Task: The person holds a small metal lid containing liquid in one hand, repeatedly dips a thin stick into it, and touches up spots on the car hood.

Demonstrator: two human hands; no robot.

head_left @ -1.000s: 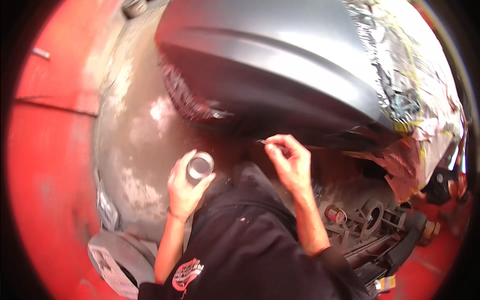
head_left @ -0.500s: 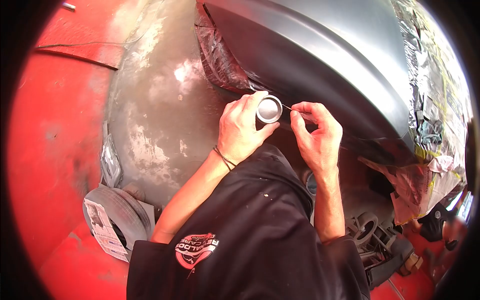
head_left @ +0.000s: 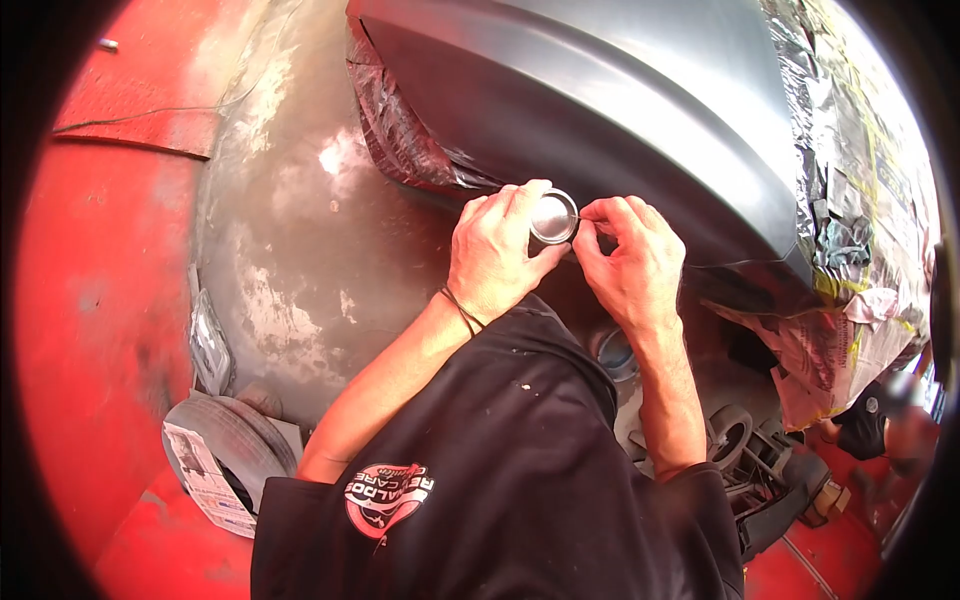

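My left hand (head_left: 492, 248) is wrapped round a small round metal cup (head_left: 554, 218), which has a shiny rim and a silvery inside. Its mouth faces up toward me. Close against the cup's right side, my right hand (head_left: 638, 262) is closed in a pinch. A thin, wire-like piece (head_left: 582, 218) sticks out from those fingertips to the cup's rim. Whether it touches the rim or reaches inside, I cannot tell. Both hands are in front of a dark grey car panel (head_left: 640, 140).
Crumpled plastic (head_left: 410, 130) hangs at the panel's left edge; masking paper (head_left: 870, 190) covers the right side. A tyre with newspaper (head_left: 225, 450) lies lower left. Loose parts (head_left: 760, 470) lie lower right, near another person (head_left: 875, 425). A bluish round container (head_left: 615, 355) sits below my right hand.
My right hand has come closer to the cup, bringing the thin piece to its rim. The cup has shifted slightly right in view, while the surroundings have slid left.
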